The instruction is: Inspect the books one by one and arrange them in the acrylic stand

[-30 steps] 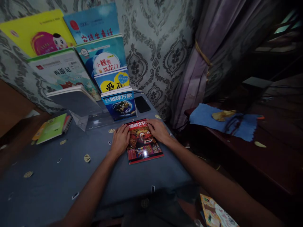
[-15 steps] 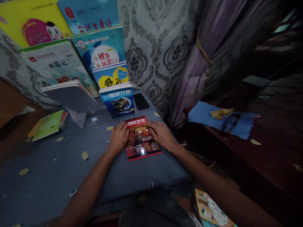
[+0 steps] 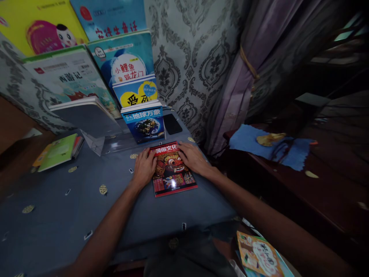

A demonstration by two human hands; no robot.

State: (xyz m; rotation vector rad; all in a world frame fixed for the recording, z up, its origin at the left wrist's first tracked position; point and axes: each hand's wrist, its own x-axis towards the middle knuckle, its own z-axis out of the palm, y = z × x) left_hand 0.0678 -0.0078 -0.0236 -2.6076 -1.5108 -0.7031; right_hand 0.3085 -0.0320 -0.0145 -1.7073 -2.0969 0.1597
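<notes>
Watching from my end, I see little change over the last half second: the right hand (image 3: 195, 159) has slid slightly up its side of the red book (image 3: 174, 169), while the left hand (image 3: 145, 165) has stayed almost put. The book lies shut and flat on the bench (image 3: 144, 215), between the two hands, in practically the same spot, so I judge this a small shift of touch rather than a move of the book. My left hand is loosely spread, fingertips resting on the upper left edge of the cover. My right hand is also loosely spread, fingertips at the upper right edge; neither is closed around anything.

As for containers, the nearest I find is a tiered display beyond the left hand. A clear glossy piece (image 3: 115, 146) shows near its foot, but what props the books is mostly hidden from me. The front row has a globe-covered book (image 3: 147, 127), just beyond the red one; a heart-covered book (image 3: 138, 92) and a teal book (image 3: 105, 54) rise behind it. A dark phone (image 3: 172, 124) lies beside the globe-covered book, beyond the right hand. Well to the left of the left hand sits a small pile topped by a green book (image 3: 57, 154).
</notes>
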